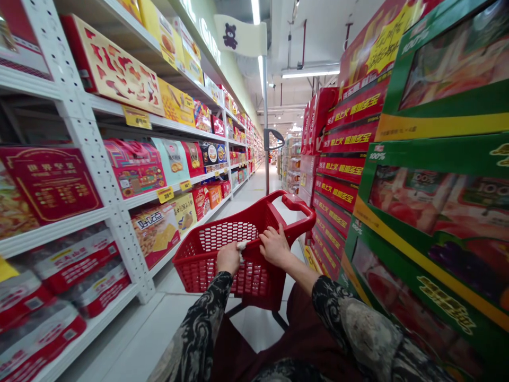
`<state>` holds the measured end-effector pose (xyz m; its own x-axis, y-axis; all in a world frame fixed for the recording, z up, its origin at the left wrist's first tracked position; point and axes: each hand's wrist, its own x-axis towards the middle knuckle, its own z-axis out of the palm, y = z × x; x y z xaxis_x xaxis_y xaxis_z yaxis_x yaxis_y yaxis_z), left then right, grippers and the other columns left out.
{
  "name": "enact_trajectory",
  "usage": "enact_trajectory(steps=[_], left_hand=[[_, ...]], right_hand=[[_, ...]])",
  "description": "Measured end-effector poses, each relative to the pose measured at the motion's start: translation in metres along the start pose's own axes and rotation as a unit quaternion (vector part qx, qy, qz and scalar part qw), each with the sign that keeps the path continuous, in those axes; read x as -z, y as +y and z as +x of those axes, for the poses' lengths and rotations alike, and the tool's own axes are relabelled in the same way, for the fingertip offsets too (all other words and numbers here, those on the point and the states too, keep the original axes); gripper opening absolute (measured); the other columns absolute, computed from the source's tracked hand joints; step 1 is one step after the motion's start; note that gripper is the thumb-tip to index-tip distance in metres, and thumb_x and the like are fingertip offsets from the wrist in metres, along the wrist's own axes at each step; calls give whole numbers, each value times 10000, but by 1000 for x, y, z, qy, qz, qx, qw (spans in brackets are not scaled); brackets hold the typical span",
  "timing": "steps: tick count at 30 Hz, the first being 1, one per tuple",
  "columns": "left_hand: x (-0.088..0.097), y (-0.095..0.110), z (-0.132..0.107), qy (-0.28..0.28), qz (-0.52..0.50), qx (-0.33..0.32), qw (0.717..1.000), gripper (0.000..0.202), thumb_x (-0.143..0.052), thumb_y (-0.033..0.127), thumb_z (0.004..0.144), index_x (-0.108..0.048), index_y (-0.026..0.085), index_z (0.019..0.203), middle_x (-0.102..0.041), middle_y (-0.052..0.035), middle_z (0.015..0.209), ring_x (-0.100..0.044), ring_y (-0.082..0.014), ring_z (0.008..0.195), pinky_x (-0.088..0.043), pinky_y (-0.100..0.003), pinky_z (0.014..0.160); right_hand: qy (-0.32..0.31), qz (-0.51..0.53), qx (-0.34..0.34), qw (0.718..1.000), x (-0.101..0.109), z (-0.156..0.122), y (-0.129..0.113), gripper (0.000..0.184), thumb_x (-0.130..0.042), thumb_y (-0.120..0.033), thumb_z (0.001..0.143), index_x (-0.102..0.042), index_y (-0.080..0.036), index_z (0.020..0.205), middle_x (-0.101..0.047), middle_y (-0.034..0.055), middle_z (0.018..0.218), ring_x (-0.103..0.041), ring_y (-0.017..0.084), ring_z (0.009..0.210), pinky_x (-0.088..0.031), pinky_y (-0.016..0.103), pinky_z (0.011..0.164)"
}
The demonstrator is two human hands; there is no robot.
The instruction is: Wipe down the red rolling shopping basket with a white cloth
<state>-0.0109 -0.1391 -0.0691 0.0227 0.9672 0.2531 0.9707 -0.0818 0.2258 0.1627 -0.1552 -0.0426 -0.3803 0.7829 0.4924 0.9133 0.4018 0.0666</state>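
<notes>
I am working with two hands here, and both are on the near rim of a red plastic shopping basket (234, 219) with mesh walls. My left hand (228, 258) is closed around this rim, and my right hand (275, 245) is curved over it with the fingers (270, 239) spread a little. The hands are apart and do not touch each other. A small white scrap (240, 249), maybe cloth or tissue, I cannot tell, sits just beside my left hand, between the two hands. The basket stands in front of me, and its red handle (296, 204) is on the far right side, beyond my right hand. Black patterned sleeves (202, 318) cover both forearms up to near the wrists.

On the left is a white perforated metal shelf unit (103, 159) with boxed goods and yellow price tags (165, 194). On the right are stacked red cartons (342, 180) and big green boxes (437, 175), close to my right arm. A metal pole (265, 159) with a bear flag (238, 36) stands beyond the basket.
</notes>
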Motion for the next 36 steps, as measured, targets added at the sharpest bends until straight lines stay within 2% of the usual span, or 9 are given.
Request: enact_trajectory(steps=[4,8,11,15,18,23,26,28,36], left_hand=[[-2,9,2,-1,-2,2,1000,234,-368,182,840,-580,173,939,-666,-84,927,-597,-187,886,-378,-277,726],[-5,9,-2,1,-15,-29,999,273,-340,226,871,-555,207,1039,-653,-53,1013,-579,-164,946,-377,-260,775],[-7,-7,-7,14,-14,-42,999,295,-351,251,874,-524,225,1112,-637,-43,1070,-563,-158,985,-372,-258,810],[-6,-40,-11,19,29,-3,999,273,-338,250,872,-556,223,1035,-651,-49,1002,-574,-183,950,-383,-288,781],[-5,-52,-11,12,38,16,999,272,-338,237,869,-552,222,1034,-647,-53,1026,-571,-189,966,-384,-291,781],[-8,-39,-7,5,38,8,999,247,-352,233,860,-556,190,994,-641,-83,1016,-569,-198,965,-385,-298,793],[-9,-30,-5,0,34,-17,999,235,-397,230,838,-548,199,1015,-634,-70,1037,-558,-191,990,-378,-288,819],[-8,-31,-4,-4,33,-26,999,242,-407,227,830,-546,213,1027,-637,-55,1041,-561,-183,986,-378,-279,819],[2,-75,-9,-2,44,54,998,255,-348,213,843,-564,174,972,-645,-112,1001,-587,-213,947,-398,-303,766]], right_hand=[[-42,5,41,998,-5,6,-7,269,-447,-296,833,-597,-176,1021,-609,100,1073,-423,243,1122,-41,515,1069],[-64,9,37,997,-8,4,4,346,-451,-245,813,-536,-180,1142,-591,89,1119,-428,233,1113,-54,519,1066],[-67,3,41,997,-7,0,17,395,-437,-230,812,-494,-192,1201,-567,80,1173,-402,231,1142,-34,517,1068],[-67,-7,9,998,-7,-3,24,403,-443,-260,806,-505,-179,1196,-559,98,1185,-387,256,1157,-64,536,1055],[-63,-15,-9,998,-9,-2,22,415,-459,-276,794,-518,-158,1187,-553,123,1185,-384,274,1163,-88,540,1046],[-68,-24,-11,997,-14,-2,13,424,-481,-314,788,-522,-163,1182,-523,131,1217,-362,272,1189,-117,511,1043],[-72,-21,-11,997,-16,-1,10,423,-483,-320,785,-521,-172,1178,-503,127,1243,-347,273,1204,-110,518,1042],[-76,-16,-15,997,-16,0,10,413,-477,-310,786,-522,-182,1176,-507,119,1239,-354,268,1198,-105,526,1041],[-65,-2,-18,998,-17,-1,5,434,-491,-313,778,-510,-177,1190,-493,125,1251,-342,270,1204,-111,522,1046]])
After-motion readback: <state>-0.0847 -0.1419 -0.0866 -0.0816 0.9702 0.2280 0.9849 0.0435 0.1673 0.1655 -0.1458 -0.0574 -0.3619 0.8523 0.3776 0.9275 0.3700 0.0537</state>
